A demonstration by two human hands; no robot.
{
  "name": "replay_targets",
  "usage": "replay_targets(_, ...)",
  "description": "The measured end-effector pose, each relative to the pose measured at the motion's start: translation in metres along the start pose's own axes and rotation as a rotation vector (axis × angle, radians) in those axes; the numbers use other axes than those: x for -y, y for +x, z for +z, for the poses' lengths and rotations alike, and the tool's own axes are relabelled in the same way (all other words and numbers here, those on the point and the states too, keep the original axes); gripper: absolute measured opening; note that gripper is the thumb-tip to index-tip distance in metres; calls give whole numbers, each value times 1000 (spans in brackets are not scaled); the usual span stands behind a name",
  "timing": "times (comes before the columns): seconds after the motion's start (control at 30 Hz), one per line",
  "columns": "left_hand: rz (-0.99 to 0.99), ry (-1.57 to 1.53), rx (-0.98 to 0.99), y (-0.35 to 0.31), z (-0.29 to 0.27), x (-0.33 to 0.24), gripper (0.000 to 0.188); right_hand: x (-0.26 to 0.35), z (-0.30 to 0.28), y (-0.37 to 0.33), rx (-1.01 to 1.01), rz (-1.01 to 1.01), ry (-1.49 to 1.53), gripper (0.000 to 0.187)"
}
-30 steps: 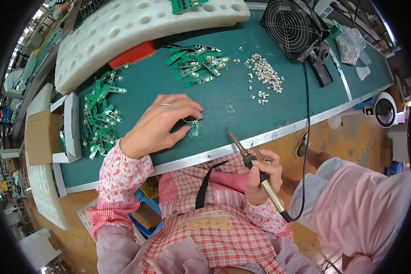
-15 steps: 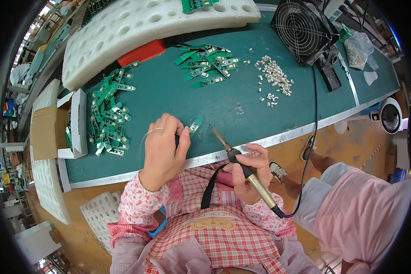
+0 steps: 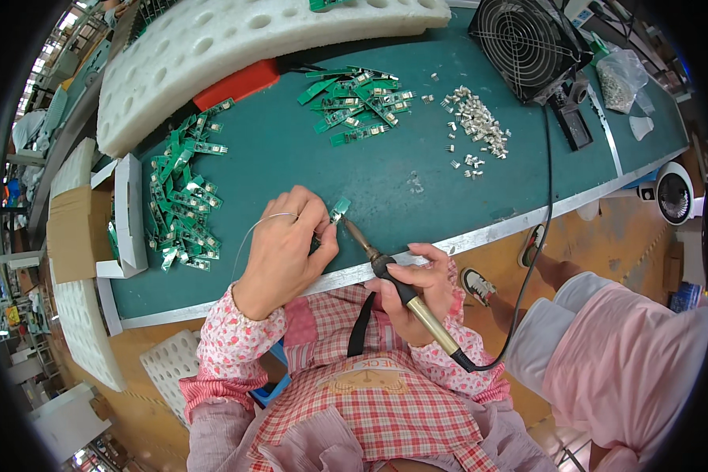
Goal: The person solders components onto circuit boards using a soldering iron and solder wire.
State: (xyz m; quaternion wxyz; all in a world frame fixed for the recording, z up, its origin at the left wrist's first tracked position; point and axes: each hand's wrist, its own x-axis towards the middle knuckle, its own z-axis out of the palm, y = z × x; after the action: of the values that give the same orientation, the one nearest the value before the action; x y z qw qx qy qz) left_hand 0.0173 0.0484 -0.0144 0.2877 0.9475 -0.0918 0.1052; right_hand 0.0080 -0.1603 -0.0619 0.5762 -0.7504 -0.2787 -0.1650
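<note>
Smooth, matte green surface point(image 3: 259, 149), edged with a scuffed metal strip point(image 3: 480, 237). Along its far side, a thick white foam slab point(image 3: 212, 47), pocked with round holes. Far right, a boxy black fan point(image 3: 519, 43) with a round wire grille. At left, a cardboard box point(image 3: 133, 216), white and brown. Beside it, a long, loose heap of narrow green circuit boards point(image 3: 185, 197); farther off, a smaller heap point(image 3: 358, 102) alike; rightward, a scatter of tiny silvery metal parts point(image 3: 478, 122). Left hand point(image 3: 291, 244): fingers curled, thumb and forefinger pinching one small board point(image 3: 340, 209) over the surface near its front edge. Right hand point(image 3: 417, 291): fingers wrapped pen-like around a soldering iron point(image 3: 433, 324), black-gripped and brassy, tapered tip at the board, contact impossible to tell. Thinnest, a silvery wire point(image 3: 273, 216), arcing by the left hand's back.
</note>
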Motion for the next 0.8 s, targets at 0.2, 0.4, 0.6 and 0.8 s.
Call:
replay_targets(0.2,-5,-6,22,-1,1,0,17,3,8,-3,-4,-25,-77,31)
replay_targets(0.4,-122,-205,14,0,-10,3,20,6,8,-4,72,-122,-172,37)
replay_targets(0.6,-44,-192,89,0,-11,14,32,7,14,-5,41,-170,-220,38)
replay_targets(0.8,10,-108,48,-1,-9,13,27,10,12,-8,79,-177,-249,37)
